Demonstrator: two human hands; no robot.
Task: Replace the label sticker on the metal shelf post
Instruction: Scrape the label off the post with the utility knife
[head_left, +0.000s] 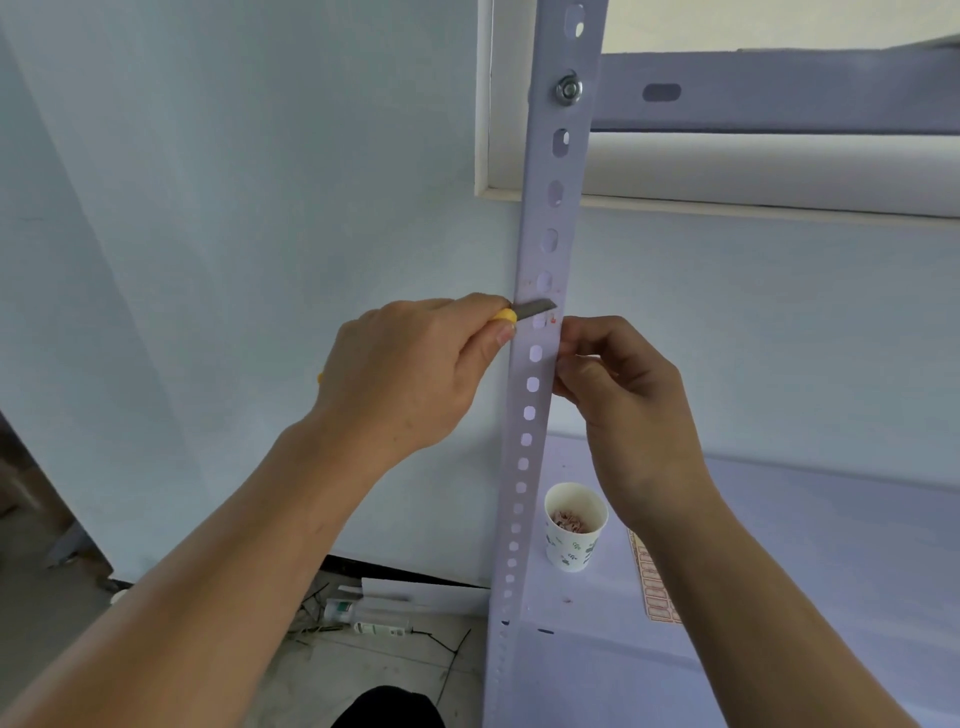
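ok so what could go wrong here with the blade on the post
1. The knife blade lies across the post with its tip pointing at the right hand, whose fingertips sit close beside it. A slip of the left hand could probably cut them.
2. Scraping at the red sticker remnant may scratch the post's paint.

My left hand (400, 374) and right hand (623, 395) are bare, as are both forearms (249, 530); dark cloth (387, 709) shows at the bottom centre.
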